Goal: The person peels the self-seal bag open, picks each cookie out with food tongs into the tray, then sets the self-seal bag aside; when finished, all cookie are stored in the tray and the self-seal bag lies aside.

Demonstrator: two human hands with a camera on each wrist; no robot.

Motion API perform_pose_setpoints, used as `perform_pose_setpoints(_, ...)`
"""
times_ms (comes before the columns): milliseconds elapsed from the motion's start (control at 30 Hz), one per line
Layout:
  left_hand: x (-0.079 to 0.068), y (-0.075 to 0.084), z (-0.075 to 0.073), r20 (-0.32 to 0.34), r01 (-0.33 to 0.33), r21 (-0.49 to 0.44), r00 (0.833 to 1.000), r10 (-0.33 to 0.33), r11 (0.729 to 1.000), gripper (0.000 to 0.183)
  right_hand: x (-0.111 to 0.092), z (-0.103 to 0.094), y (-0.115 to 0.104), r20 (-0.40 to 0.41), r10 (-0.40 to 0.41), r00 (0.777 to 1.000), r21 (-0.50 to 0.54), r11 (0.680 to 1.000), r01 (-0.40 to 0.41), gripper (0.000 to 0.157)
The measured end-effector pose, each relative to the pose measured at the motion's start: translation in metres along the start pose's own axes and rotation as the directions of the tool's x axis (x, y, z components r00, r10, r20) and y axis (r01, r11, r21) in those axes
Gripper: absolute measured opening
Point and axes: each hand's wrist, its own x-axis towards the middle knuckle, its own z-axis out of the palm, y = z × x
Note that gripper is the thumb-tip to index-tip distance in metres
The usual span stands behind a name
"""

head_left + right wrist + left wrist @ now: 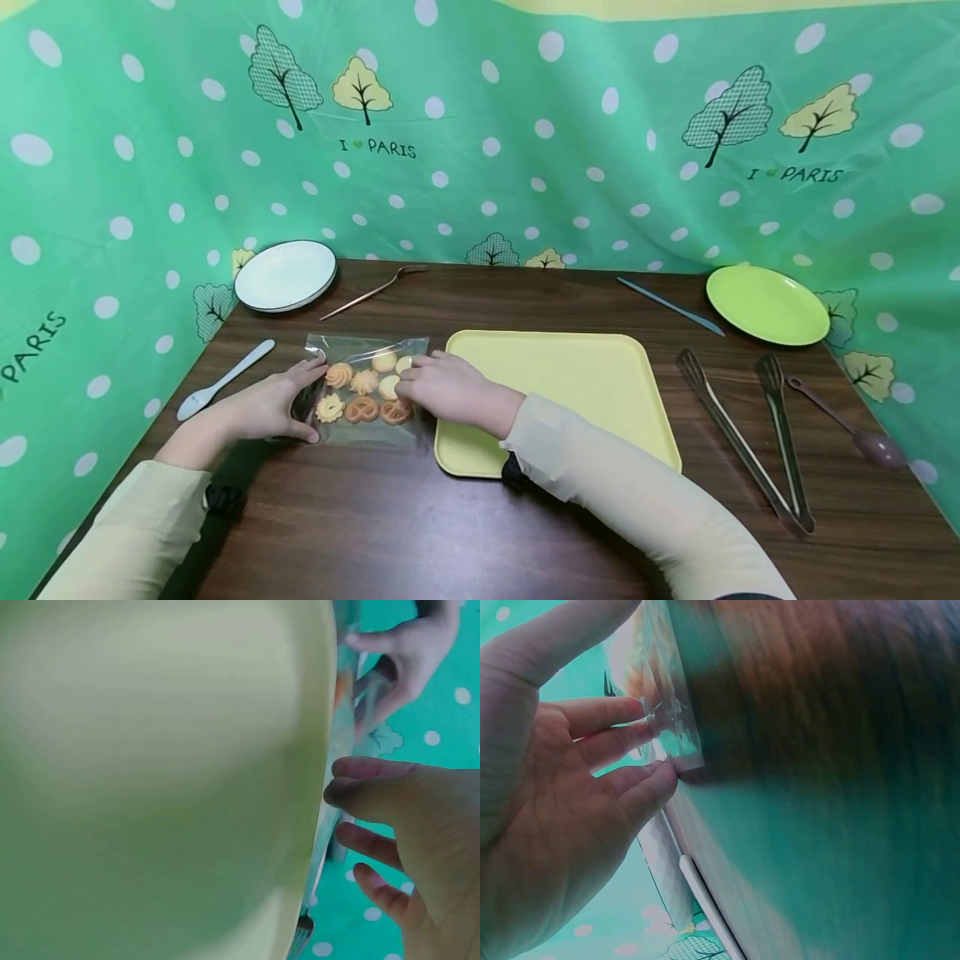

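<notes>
A clear bag of cookies [363, 388] lies on the dark wooden table, with round, flower-shaped and pretzel-shaped cookies showing through the film. At its left side is my left hand [274, 402], thumb spread from the fingers; in the left wrist view the fingertips [664, 771] touch the film's edge. My right hand [450, 389] covers the bag's right side, its thumb and forefinger close together at the film in the right wrist view. Part of the cookies is hidden under that hand. Beside the bag, a yellow tray [555, 367] lies partly under the right forearm.
A white plate [285, 275], a fork [375, 290] and a light blue spoon [225, 379] lie to the left. To the right are a green plate [768, 304], a blue knife [670, 306], metal tongs [738, 437] and a brown spoon [879, 448]. A green dotted curtain [517, 150] hangs behind.
</notes>
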Motion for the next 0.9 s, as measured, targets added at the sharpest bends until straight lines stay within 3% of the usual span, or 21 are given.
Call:
perform_pose_setpoints(133, 0.000, 0.001, 0.000, -0.002, -0.009, 0.001, 1.000, 0.009, 1.000, 0.106, 0.000, 0.001, 0.005, -0.014, 0.026, 1.000, 0.000, 1.000, -0.026, 0.010)
perform_pose_setpoints(367, 0.000, 0.002, -0.002, 0.001, -0.013, 0.015, 1.000, 0.013, 1.000, 0.105, -0.013, -0.002, 0.013, -0.022, 0.061, 0.998, 0.100, 0.993, -0.059, 0.004)
perform_pose_setpoints(500, 0.000, 0.003, -0.003, 0.006, -0.010, 0.015, 1.000, 0.010, 1.000, 0.105, -0.016, -0.004, 0.016, 0.003, 0.054, 0.999, 0.162, 0.985, -0.053, 0.009)
perform_pose_setpoints(767, 0.001, 0.005, -0.002, 0.013, -0.001, 0.015, 1.000, 0.001, 1.000, 0.105, 0.000, -0.003, 0.029, 0.024, 0.084, 0.996, 0.222, 0.971, -0.087, 0.043)
perform_pose_setpoints(900, 0.001, 0.004, -0.001, 0.013, 0.002, 0.024, 1.000, -0.002, 1.000, 0.106, 0.013, 0.000, 0.035, 0.025, 0.078, 0.997, 0.254, 0.964, -0.081, 0.043)
